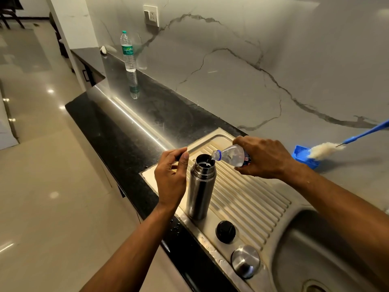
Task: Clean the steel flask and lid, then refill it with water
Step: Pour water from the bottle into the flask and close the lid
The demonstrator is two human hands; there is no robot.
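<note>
On the ribbed steel drainboard (248, 199) beside the sink basin (328, 256), the steel flask (199, 188) stands upright with its mouth uncovered. The right hand (265, 159) has its grip wrapped around a small clear plastic bottle (231, 157), tilted so its neck sits over the flask's mouth, and a thin stream of water falls into the flask. The left hand (171, 175) is just beside the flask's upper part, fingers loosely curled and thumb pointing toward it; whether it touches the flask or grasps anything cannot be told. Nearer the camera on the drainboard lie a black inner stopper (225, 231) and, beyond it, the domed steel lid (245, 260), both apart from the flask. Farther along the dark bench (117, 131) stands a tall water bottle (128, 51) with a green cap. By the marble wall (242, 66) at right, a blue-handled brush (328, 149) rests its white bristles in a blue tray (303, 157).
</note>
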